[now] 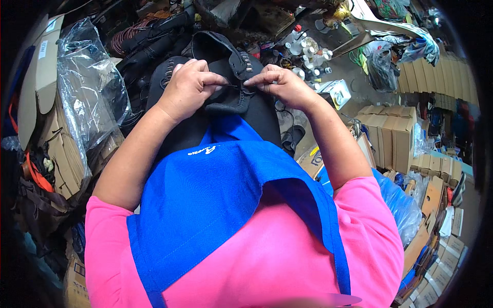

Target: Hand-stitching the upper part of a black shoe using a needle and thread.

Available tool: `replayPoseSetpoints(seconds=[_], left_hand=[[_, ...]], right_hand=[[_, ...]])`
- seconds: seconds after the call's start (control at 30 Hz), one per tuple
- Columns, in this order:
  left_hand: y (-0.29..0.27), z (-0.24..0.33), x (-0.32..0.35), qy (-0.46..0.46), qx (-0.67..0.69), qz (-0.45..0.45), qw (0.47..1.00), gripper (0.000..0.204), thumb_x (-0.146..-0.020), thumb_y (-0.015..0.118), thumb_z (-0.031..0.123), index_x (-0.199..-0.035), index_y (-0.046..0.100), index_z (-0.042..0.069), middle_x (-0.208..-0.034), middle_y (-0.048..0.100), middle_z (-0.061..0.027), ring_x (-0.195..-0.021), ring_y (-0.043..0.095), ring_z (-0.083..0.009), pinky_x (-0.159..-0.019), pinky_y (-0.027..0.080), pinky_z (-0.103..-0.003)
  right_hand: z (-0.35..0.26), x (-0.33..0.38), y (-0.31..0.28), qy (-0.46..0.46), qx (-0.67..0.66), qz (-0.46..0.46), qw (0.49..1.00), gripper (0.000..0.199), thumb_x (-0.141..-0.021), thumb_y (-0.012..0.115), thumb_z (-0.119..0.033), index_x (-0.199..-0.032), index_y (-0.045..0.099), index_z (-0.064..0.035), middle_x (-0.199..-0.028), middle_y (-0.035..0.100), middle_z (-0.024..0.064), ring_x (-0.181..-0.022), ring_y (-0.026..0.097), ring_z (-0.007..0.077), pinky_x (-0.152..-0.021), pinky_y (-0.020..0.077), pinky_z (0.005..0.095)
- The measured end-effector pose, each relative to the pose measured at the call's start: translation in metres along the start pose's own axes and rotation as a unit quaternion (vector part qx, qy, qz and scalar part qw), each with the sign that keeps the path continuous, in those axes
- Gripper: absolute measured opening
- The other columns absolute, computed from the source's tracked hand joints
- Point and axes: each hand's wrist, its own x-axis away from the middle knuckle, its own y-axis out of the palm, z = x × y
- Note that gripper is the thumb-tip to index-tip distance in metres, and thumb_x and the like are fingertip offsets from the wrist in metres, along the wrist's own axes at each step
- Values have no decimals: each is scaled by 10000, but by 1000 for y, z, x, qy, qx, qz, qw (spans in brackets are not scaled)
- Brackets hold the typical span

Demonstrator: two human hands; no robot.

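On my lap, over dark trousers, lies a black piece (231, 106) that looks like a shoe upper, with a curved opening and a row of stitches or eyelets along its edge. My left hand (191, 84) comes over it from the left, thumb and forefinger pinched together. Opposite, my right hand (287, 88) is pinched too, its fingertips at the row of stitches. A small gap separates the two pinches, above the black piece. Whatever lies between the fingertips, perhaps a thin dark thread, is too small to make out.
A blue apron (200, 174) covers my front. Flattened cardboard (59, 154) and clear plastic wrap (92, 87) stand at the left. White bottles (308, 49) and a white container (336, 93) are at the far right, near cardboard boxes (393, 136). Black material (159, 38) is piled far left.
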Motion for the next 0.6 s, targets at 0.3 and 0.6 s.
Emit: replayPoseSetpoints(seconds=[0.3,0.6], left_hand=[[5,-3,-14,-55,75,-80,992,130,-728,718,150,-855,732,171,-743,579,-24,-818,563,-231,-745,431,-362],[-3,21,-4,-120,82,-46,988,227,-703,721,46,-929,708,69,-796,629,-72,-787,592,-215,-721,471,-340]], right_hand=[[6,-4,-1,11,-33,-36,999,278,-849,621,-68,-1105,705,-134,-877,496,-7,-871,497,120,-830,411,249],[-5,9,12,71,-138,31,987,297,-825,687,-67,-1120,689,-102,-868,609,-27,-821,556,60,-759,461,225]])
